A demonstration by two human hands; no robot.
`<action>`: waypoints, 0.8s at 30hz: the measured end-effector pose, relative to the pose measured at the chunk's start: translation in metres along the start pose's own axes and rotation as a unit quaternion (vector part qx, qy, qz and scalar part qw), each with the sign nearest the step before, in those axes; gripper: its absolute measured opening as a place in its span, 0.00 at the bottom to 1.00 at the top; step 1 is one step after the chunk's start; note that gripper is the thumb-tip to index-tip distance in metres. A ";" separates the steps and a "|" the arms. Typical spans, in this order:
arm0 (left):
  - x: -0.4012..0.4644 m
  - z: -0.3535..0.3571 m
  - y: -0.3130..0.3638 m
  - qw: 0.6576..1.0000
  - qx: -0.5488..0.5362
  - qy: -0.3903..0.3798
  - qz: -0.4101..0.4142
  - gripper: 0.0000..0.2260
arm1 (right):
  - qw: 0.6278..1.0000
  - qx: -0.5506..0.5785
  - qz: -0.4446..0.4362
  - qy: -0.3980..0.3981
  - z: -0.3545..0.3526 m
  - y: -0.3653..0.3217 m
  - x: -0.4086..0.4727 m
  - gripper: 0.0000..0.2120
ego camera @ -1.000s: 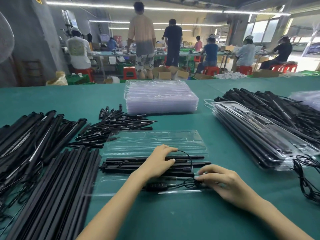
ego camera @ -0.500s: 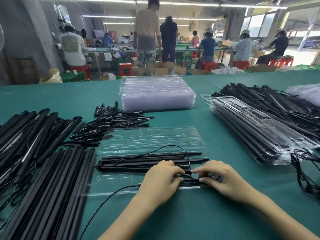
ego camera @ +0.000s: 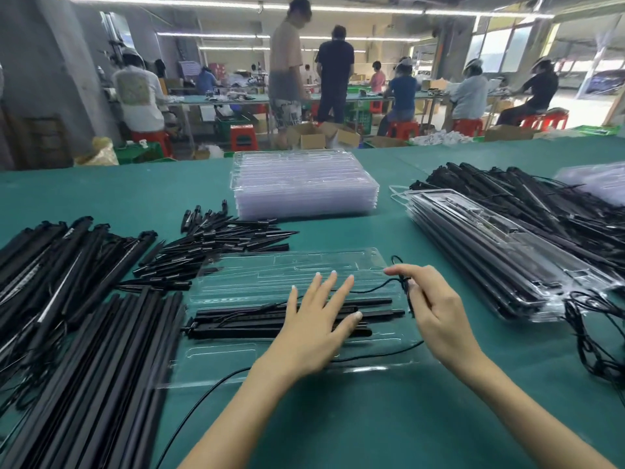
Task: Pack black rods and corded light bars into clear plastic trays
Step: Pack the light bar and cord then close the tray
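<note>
Two hands are working apart: the left hand is pressing flat on light bars lying crosswise in the clear tray beneath, while the right hand is pinching the cord.

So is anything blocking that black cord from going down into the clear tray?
Nothing visible blocks it. The right hand pinches the cord above the open clear tray, whose far compartments are bare. The left hand lies flat on the light bars nearer the front.
</note>
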State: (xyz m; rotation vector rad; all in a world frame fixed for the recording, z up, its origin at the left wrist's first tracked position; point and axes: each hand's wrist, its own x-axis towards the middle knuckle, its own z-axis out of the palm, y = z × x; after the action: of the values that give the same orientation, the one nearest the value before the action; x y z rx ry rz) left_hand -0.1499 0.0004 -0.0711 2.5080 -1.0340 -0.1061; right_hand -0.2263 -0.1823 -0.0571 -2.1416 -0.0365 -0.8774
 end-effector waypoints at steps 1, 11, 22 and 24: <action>0.002 0.003 -0.002 1.000 0.016 -0.021 -0.008 0.26 | 1.000 -0.020 0.008 0.005 -0.001 -0.001 0.003 0.20; 0.006 0.009 -0.020 0.995 0.055 -0.059 -0.066 0.40 | 0.955 -0.239 -0.041 -0.171 -0.053 0.009 0.018 0.16; -0.006 0.018 -0.025 0.991 0.116 -0.056 -0.038 0.40 | 0.857 -0.411 -0.250 -0.184 -0.052 0.025 0.013 0.12; -0.006 0.018 -0.025 0.991 0.113 -0.055 -0.036 0.41 | 0.885 -0.376 -0.204 -0.185 -0.048 0.024 0.012 0.22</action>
State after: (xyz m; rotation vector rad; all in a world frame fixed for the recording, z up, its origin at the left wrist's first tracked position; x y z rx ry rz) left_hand -0.1420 0.0134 -0.0983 2.7739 -1.0501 -0.1591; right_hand -0.2375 -0.2348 -0.0447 -3.0952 -0.4154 -0.7643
